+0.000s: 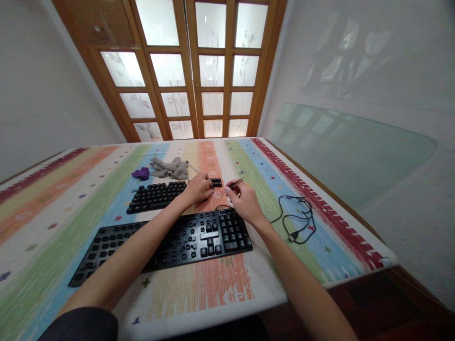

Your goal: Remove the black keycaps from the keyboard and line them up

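A black keyboard [194,248] lies before me, with most keycaps off its left and middle parts and the number pad still capped. Beyond it, loose black keycaps [158,195] stand in rows. My left hand [199,188] reaches over the keyboard to the right end of these rows, fingers bent together; what they hold is hidden. More keycaps [216,182] sit just past its fingertips. A thin rod with a dark tip [192,166] extends behind this hand; I cannot tell whether it is held. My right hand [243,199] pinches a small dark thing [236,184], too small to name.
A grey cloth [170,168] and a crumpled purple cloth [141,174] lie beyond the keycaps. To the right, a black USB cable [300,220] is loosely coiled on the striped tablecloth [263,265]. Walls flank the table, and glazed wooden doors [194,71] stand behind it.
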A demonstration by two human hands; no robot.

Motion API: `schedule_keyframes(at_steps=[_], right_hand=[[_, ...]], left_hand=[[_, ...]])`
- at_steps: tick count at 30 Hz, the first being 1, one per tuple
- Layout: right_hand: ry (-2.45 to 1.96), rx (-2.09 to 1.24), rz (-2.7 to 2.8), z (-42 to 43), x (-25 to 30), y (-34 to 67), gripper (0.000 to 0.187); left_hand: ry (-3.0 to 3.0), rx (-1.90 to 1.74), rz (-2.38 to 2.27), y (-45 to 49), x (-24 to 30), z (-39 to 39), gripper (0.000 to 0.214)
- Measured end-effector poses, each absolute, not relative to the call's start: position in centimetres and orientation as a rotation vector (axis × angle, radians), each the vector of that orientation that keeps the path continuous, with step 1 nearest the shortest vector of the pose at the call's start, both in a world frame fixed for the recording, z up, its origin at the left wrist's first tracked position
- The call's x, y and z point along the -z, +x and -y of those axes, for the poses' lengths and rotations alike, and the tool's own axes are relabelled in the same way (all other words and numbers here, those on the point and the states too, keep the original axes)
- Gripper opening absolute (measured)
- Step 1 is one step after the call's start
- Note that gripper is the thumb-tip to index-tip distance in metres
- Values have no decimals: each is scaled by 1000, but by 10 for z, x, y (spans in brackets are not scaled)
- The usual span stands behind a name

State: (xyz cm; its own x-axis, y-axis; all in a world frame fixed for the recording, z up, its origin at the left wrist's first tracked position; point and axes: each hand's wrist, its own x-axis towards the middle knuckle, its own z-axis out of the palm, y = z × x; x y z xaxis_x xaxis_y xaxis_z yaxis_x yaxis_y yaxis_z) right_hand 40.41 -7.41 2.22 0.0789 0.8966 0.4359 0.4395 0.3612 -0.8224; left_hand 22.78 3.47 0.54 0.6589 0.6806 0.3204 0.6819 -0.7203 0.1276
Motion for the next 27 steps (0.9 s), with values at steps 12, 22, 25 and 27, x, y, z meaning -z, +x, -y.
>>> schedule_keyframes(at_steps=[12,22,25,27], right_hand=[[-1160,-678,1612,76,-25,408,19],[-1013,-1036,2006,85,-31,410,15],[-1023,-1048,2049,84,-29,407,14],[-1019,-1101,2041,83,-27,405,13]], left_hand=[[-2814,607,1175,221,-9,-29,12],[-2965,696,1118,183,-14,38,18],[-3004,702,1061,171,-15,61,18],[-3047,699,1018,166,-15,73,17]])
